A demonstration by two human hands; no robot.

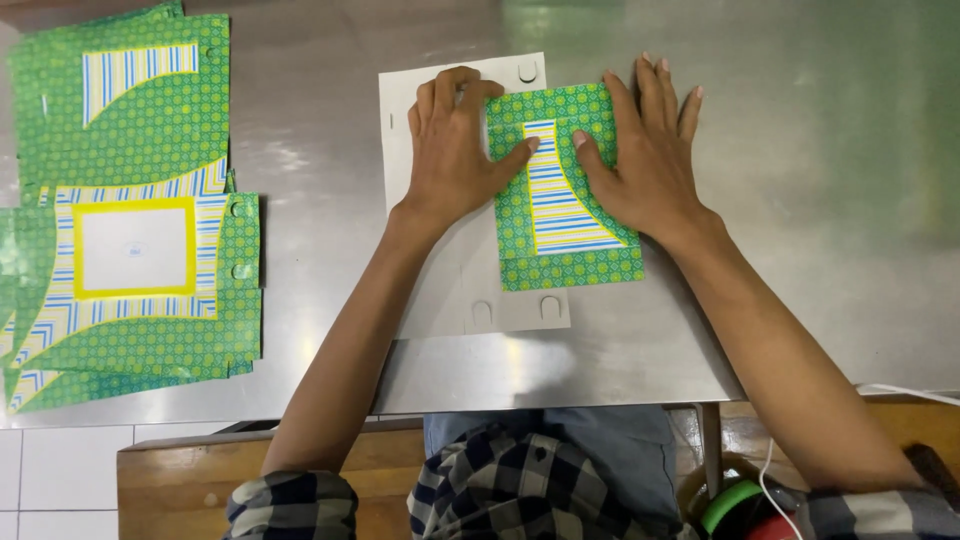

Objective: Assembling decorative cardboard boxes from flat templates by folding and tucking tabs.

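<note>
While both hands press flat, I log the surroundings first: a steel counter (pixel 800 250) carries everything, and its near edge ends above a wooden bench (pixel 180 480) and a strip of white tile at lower left. Off to the left, well apart from the work, lies a stack of unfolded green patterned sheets (pixel 130 200), fanned a little, the top ones showing blue-and-white striped panels and one yellow-framed white rectangle. Nothing stands between the hands and the piece. At counter centre lies a white die-cut card sheet (pixel 440 290), plain side up, with small half-round tab cuts at its top and bottom edges. A folded green flap (pixel 565 185) of the same piece lies over its right half, printed with small yellow-green rosettes and a curved blue, white and yellow striped panel edged in yellow. My left hand (pixel 450 150) rests open, fingers bent, partly on the white sheet with the thumb on the flap's left edge. My right hand (pixel 645 150) lies open, fingers spread, pressing the flap's right side. Neither grips anything. A white cable and a green-rimmed object show at lower right, partly cut off.
</note>
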